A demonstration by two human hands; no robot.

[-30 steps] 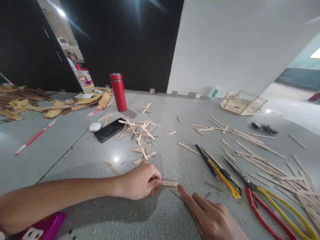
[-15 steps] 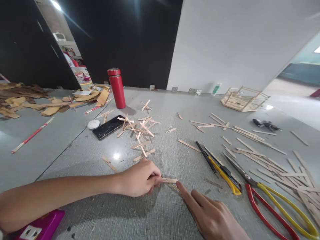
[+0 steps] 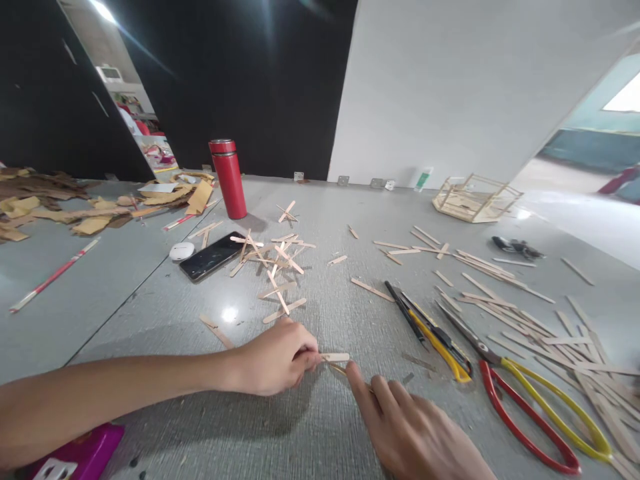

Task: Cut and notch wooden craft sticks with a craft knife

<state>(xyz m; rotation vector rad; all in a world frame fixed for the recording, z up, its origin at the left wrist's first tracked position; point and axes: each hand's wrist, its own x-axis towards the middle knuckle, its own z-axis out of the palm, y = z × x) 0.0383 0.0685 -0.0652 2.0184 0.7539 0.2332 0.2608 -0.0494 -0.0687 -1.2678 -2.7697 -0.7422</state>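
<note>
On the grey, streaky worktop, the right hand has just slid its pointing finger off the end of a pale, flat wooden stick. Now only the left hand, pinching the other end, seems to steady it. The stick is near, between the hands. The right hand's other fingers curl; I can't tell what they grip. Big scissors with red and yellow handles lie right. A tall red bottle stands far left. Loose crossed sticks past the left hand could get bumped.
</note>
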